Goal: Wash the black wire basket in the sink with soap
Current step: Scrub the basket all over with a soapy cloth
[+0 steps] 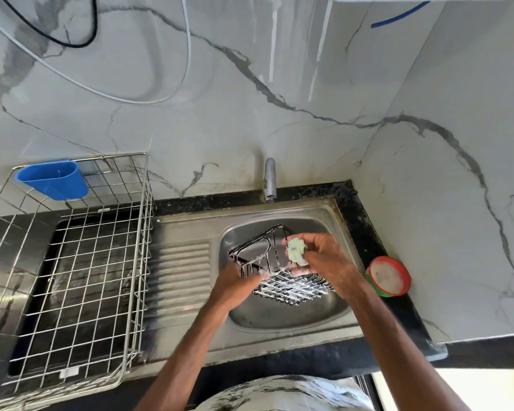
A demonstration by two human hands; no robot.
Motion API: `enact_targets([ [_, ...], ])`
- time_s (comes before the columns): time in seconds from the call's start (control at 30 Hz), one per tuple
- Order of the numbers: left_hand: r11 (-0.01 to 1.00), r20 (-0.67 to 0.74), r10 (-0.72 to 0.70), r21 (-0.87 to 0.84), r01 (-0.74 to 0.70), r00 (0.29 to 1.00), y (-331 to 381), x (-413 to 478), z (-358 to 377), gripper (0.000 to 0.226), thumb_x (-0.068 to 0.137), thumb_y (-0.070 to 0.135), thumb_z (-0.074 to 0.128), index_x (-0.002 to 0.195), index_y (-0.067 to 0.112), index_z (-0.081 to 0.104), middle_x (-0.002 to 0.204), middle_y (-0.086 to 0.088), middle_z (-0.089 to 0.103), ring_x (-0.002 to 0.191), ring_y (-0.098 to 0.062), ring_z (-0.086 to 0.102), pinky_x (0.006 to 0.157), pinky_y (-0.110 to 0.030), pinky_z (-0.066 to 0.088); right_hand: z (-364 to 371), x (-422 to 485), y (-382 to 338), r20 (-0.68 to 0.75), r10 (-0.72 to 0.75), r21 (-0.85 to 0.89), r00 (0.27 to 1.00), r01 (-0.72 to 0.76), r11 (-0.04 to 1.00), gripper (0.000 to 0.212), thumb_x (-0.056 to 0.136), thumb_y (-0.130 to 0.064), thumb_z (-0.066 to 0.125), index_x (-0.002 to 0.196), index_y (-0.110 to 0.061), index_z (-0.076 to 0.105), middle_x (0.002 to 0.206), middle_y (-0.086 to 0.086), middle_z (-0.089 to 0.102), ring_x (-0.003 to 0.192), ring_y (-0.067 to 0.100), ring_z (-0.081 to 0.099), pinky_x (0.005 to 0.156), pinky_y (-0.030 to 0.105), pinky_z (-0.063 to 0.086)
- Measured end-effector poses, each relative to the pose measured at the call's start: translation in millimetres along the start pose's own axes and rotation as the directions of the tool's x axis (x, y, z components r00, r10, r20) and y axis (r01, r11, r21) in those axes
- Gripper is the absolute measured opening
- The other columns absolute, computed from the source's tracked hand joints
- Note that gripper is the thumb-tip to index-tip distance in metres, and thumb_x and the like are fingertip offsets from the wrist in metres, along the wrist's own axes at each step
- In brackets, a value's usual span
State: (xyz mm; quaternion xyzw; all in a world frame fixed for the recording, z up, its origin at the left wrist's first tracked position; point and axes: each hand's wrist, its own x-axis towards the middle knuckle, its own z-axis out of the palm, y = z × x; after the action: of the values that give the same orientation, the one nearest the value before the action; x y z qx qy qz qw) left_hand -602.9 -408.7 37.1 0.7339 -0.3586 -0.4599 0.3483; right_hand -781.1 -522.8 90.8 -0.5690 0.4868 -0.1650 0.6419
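Over the sink (318, 318), the left hand (235, 287) grips the soapy black wire basket (279, 268) by its left end. The right hand (321, 259), curled around a green scrubber (298, 251), meets its far right side.

1. This was a home kitchen, seen at its washing-up corner.
2. A stainless steel sink (285, 317) with a ribbed draining board (184, 262) was set into a black speckled stone counter (358, 216).
3. A short chrome tap (270, 180) rose behind the basin, against the wall.
4. The walls (279, 129) were clad in glossy white marble-look panels with grey veins, meeting at a corner to the right of the sink.
5. A large steel wire dish rack (143, 262) stood on the counter to the left, with a blue plastic cutlery holder (54, 179) hooked on its back rim.
6. A round red-and-green tub of whitish dish soap (387, 275) sat on the counter just right of the basin.
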Motion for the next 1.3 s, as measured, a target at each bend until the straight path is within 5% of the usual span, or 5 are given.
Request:
enact_targets([
  [0.13, 0.993, -0.072, -0.084, -0.084, 0.078, 0.994, 3, -3, -4, 0.058, 0.079, 0.074, 0.061, 0.075, 0.017, 0.054, 0.051, 0.003, 0.035, 0.061, -0.016, 0.040, 0.070, -0.035, 0.039, 1, -2, -1, -0.026, -0.025, -0.011, 0.999, 0.025, 1.000, 0.046, 0.088, 0.022, 0.051, 0.113, -0.009, 0.074, 0.097, 0.012, 0.076, 0.083, 0.027, 0.076, 0.073, 0.038, 0.064],
  [0.4, 0.972, -0.047, -0.234, -0.018, 0.234, 0.971, 14, 5, -12, 0.036, 0.074, 0.048, 0.080, 0.070, 0.023, 0.055, 0.050, 0.015, 0.043, 0.060, -0.014, 0.044, 0.072, -0.033, 0.042, 17, -5, -1, 0.049, -0.134, -0.149, 0.990, 0.140, 0.979, 0.041, 0.092, 0.015, 0.057, 0.113, -0.014, 0.076, 0.098, 0.006, 0.078, 0.080, 0.023, 0.077, 0.071, 0.041, 0.064],
  [0.67, 0.932, -0.018, -0.261, -0.267, 0.247, 0.965, 6, 12, 3, 0.113, 0.074, 0.035, 0.071, 0.160, 0.034, -0.002, 0.146, 0.009, 0.036, 0.128, -0.022, 0.047, 0.108, -0.054, 0.046, 21, -7, 2, 0.088, -0.176, -0.293, 0.980, 0.194, 0.936, 0.042, 0.090, 0.010, 0.060, 0.118, -0.018, 0.074, 0.103, 0.004, 0.078, 0.078, 0.020, 0.077, 0.075, 0.049, 0.063],
  [0.8, 0.924, -0.040, -0.222, -0.327, 0.197, 0.974, -3, 8, 9, 0.086, 0.078, 0.031, 0.060, 0.154, 0.046, 0.021, 0.138, 0.005, 0.051, 0.111, -0.021, 0.058, 0.076, -0.046, 0.058, 17, -11, 1, 0.080, -0.216, -0.315, 0.973, 0.230, 0.921, 0.041, 0.090, 0.008, 0.060, 0.113, -0.023, 0.076, 0.097, 0.000, 0.079, 0.077, 0.016, 0.077, 0.072, 0.043, 0.064],
  [1.3, 0.960, -0.170, -0.276, -0.096, 0.263, 0.946, 13, -12, 23, 0.078, 0.074, 0.056, 0.060, 0.140, 0.032, 0.027, 0.120, -0.005, 0.066, 0.106, -0.034, 0.063, 0.093, -0.044, 0.051, 57, -2, -5, 0.014, -0.740, -0.757, 0.672, 0.491, 0.431, 0.041, 0.088, 0.014, 0.049, 0.117, -0.001, 0.072, 0.122, 0.024, 0.068, 0.109, 0.027, 0.071, 0.093, 0.013, 0.051],
])
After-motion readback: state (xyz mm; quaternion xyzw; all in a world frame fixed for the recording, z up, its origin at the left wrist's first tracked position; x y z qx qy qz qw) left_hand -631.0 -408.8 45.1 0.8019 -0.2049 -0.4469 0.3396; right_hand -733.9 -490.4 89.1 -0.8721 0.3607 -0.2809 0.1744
